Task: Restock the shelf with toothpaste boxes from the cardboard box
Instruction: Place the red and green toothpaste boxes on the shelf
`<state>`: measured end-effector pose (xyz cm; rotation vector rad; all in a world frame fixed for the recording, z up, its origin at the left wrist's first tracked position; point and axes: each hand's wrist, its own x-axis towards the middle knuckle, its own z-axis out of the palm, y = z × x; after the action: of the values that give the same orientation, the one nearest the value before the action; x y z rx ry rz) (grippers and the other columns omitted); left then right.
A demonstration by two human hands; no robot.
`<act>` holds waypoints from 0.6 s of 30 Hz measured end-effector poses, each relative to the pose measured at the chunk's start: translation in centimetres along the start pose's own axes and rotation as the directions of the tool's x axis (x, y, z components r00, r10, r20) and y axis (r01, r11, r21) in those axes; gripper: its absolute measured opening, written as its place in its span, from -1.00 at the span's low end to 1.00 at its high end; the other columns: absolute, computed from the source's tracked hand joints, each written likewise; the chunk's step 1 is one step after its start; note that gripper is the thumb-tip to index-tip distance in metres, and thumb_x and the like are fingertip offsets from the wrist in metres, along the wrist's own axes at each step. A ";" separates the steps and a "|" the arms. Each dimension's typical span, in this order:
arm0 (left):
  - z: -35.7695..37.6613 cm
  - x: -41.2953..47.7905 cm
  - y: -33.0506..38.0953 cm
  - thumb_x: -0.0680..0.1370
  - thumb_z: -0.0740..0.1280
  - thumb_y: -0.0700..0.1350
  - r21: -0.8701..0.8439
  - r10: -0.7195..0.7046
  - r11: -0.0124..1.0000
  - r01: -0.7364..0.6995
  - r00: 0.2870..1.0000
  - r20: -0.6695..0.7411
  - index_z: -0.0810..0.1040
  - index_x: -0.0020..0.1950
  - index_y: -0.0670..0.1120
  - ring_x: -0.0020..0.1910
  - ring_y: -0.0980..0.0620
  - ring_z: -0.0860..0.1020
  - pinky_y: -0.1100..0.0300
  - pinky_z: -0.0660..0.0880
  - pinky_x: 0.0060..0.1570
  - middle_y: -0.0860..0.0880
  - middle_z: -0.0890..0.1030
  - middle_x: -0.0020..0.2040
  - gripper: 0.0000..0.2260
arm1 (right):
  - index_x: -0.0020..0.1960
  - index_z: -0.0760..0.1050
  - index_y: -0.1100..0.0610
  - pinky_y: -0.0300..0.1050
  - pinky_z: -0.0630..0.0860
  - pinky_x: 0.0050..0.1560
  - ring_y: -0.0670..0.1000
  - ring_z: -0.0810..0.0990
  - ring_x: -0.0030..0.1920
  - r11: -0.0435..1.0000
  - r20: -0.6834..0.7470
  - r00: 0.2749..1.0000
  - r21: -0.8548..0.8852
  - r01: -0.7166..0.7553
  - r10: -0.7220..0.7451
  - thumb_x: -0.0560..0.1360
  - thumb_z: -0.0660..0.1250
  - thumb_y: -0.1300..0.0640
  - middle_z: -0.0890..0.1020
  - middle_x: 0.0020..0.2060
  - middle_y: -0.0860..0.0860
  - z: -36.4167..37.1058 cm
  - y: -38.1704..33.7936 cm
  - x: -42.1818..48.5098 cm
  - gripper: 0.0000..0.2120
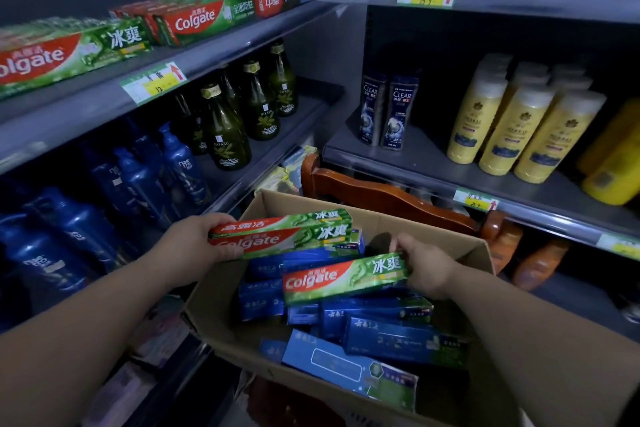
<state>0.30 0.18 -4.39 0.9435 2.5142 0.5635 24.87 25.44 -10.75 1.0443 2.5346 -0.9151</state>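
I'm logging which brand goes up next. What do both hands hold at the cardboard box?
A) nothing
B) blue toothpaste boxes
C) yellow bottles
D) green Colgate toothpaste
D: the left hand grips green Colgate toothpaste at its red end. The right hand grips a second green Colgate box, and the blue boxes lie loose in the cardboard box.
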 end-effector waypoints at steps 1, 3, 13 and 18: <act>0.2 0.0 0.1 0.45 0.47 0.01 -0.011 -0.009 1.000 0.008 1.000 -0.017 0.46 0.21 0.13 -0.11 0.19 0.48 0.32 0.36 -0.24 0.11 0.55 -0.01 -0.64 | 0.13 0.30 -0.12 -0.11 0.55 0.03 -0.02 0.55 0.01 1.000 0.008 1.000 0.000 0.005 -0.005 0.44 0.40 0.29 0.52 -0.03 -0.05 0.2 0.1 -0.2 -0.54; 0.6 -0.1 0.2 0.46 0.47 0.00 -0.023 -0.025 0.999 0.024 0.999 -0.041 0.48 0.26 0.09 -0.10 0.15 0.48 0.29 0.36 -0.23 0.08 0.55 0.00 -0.61 | 0.14 0.33 -0.09 -0.10 0.58 0.02 -0.03 0.56 0.01 0.999 0.031 0.999 0.041 0.009 -0.011 0.43 0.40 0.32 0.53 0.00 -0.03 0.6 0.2 -0.5 -0.55; 1.2 -1.2 0.4 0.44 0.48 0.02 -0.033 -0.060 0.998 0.059 0.998 -0.021 0.47 0.31 0.06 -0.05 0.11 0.50 0.22 0.39 -0.11 0.07 0.55 0.02 -0.54 | 0.40 0.36 -0.11 -0.13 0.33 0.31 0.04 0.43 0.30 0.998 0.252 0.968 0.062 -0.009 -0.007 0.37 0.54 -0.02 0.44 0.28 -0.05 1.6 -1.8 -0.5 -0.34; 1.1 -2.4 0.8 0.45 0.47 -0.02 -0.071 -0.068 0.995 0.065 0.997 -0.038 0.48 0.30 0.03 -0.10 0.13 0.47 0.22 0.38 -0.12 0.09 0.52 -0.04 -0.57 | 0.49 0.23 -0.12 -0.05 0.48 0.23 0.10 0.51 0.24 0.976 0.241 0.969 -0.197 0.095 -0.046 0.49 0.42 0.08 0.46 0.34 0.06 2.5 -3.6 -0.8 -0.35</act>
<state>2.90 -0.64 -4.37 0.8276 2.5337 0.6511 22.85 21.47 -10.67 0.7405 2.4175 -0.7247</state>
